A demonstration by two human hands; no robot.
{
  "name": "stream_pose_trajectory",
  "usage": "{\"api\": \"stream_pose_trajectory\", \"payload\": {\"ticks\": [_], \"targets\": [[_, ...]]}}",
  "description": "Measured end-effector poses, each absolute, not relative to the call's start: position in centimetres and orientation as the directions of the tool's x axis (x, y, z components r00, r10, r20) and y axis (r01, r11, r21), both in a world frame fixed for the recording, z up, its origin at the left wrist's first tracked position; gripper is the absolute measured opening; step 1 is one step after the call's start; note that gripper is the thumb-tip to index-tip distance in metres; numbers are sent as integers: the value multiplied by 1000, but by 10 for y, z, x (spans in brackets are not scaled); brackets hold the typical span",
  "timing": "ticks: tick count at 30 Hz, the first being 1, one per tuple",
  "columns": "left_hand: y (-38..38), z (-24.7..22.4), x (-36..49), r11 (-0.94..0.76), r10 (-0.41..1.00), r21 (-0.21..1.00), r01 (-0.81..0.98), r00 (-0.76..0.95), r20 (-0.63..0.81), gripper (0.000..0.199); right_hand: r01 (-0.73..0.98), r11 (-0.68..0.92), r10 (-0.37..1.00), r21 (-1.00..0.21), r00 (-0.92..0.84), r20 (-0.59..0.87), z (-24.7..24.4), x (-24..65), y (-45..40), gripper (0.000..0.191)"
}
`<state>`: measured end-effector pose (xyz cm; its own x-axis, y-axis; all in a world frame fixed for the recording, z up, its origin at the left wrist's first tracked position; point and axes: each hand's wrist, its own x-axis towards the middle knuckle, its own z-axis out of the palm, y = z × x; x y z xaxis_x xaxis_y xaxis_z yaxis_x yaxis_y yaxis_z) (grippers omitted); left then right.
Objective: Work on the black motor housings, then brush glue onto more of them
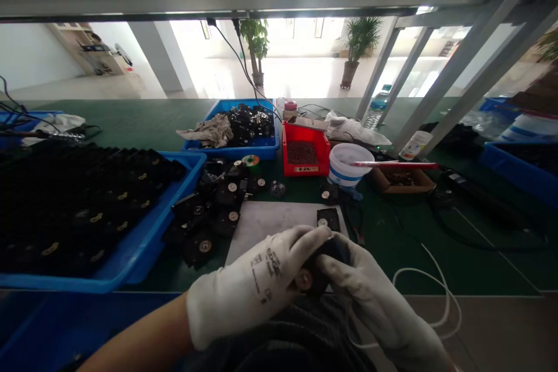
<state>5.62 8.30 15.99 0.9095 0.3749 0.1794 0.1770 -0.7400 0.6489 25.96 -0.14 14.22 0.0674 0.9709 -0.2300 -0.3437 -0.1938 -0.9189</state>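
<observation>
Both my hands wear white gloves and meet in front of my body, over the near edge of the bench. Between them is a black housing with a round metal disc [305, 279] on its face. My left hand [265, 273] wraps it from the left, fingers over the top. From the right, my right hand [360, 279] grips it with the thumb pressed on its face; part of the housing is hidden by the fingers. Just beyond, a similar black housing [329, 219] lies on a white sheet [261, 221]. Several more black housings [204, 244] are piled left of the sheet.
A large blue tray [143, 261] at left holds rows of black parts. Behind are a blue bin [261, 154], a red bin [307, 171] of small pieces and a white bucket [344, 174] with a red stick across it. A small cardboard box [403, 188] and cables are at right.
</observation>
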Motion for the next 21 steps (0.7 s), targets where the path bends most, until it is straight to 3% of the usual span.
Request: {"api": "stream_pose_trajectory", "payload": {"ticks": [2,4,6,7,9,14,21], "targets": [[68,143,49,-467,557,858,216,825,95,101,-435,-223,948,-873,111,-297,133,246,-9,50],[53,125,49,-51,664,993,108,747,-47,92,-457,-234,925,-858,168,-342,123,236,-17,49],[40,111,51,258,695,964,-67,706,-136,66,-409,-226,911,-884,233,-341,117,229,-22,48],[34,107,52,330,709,936,-123,687,-160,58,-366,-222,908,-904,261,-329,116,226,-23,46],[27,104,52,345,747,928,-140,640,-181,54,-271,-230,909,-935,284,-306,117,222,-24,42],[26,110,45,193,790,981,-27,598,-139,47,-105,-262,927,-959,248,-281,129,222,-24,22],[30,113,47,27,830,994,106,551,-81,32,30,-216,939,-976,279,-199,118,223,-24,17]]}}
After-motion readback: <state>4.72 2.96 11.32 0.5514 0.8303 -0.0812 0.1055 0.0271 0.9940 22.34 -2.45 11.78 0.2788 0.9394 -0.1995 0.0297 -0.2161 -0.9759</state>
